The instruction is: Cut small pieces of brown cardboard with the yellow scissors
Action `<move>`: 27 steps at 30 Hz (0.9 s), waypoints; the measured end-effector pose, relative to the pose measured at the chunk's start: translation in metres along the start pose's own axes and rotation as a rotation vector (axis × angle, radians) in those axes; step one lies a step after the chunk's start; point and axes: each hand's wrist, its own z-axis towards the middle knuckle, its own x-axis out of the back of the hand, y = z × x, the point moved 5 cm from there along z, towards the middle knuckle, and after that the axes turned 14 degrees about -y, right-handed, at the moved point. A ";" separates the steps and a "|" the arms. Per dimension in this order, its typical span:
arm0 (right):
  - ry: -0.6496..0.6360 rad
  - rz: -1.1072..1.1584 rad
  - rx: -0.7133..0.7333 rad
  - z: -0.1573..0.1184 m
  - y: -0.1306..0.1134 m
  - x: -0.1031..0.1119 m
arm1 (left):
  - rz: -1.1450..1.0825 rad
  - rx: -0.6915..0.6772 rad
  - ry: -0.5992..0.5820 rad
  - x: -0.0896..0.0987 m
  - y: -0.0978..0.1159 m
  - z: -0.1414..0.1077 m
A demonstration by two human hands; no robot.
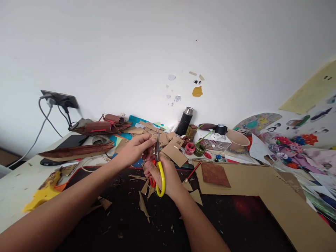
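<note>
Yellow and red handled scissors (pixel 161 182) are in my right hand (pixel 164 173), its fingers closed round the handles and the blades pointing up. Beside the blades, my left hand (pixel 139 147) is pinched on something too small to make out. Both hands are over the black mat (pixel 123 224), close together. Cardboard scraps (pixel 143 206) and thin strips lie on the mat under them. Behind the hands is a heap of cut cardboard pieces (pixel 174 150).
A yellow glue gun (pixel 43 190) and brown boat-like pieces (pixel 76 152) are at the left. A black flask (pixel 185 120), paint jars (pixel 200 149) and a white box stand behind. A large cardboard sheet (pixel 244 178) bears a brown square (pixel 215 174) at the right.
</note>
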 end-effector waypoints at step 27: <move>0.018 -0.070 -0.086 -0.003 -0.009 0.000 | 0.074 -0.006 0.029 0.009 0.002 0.000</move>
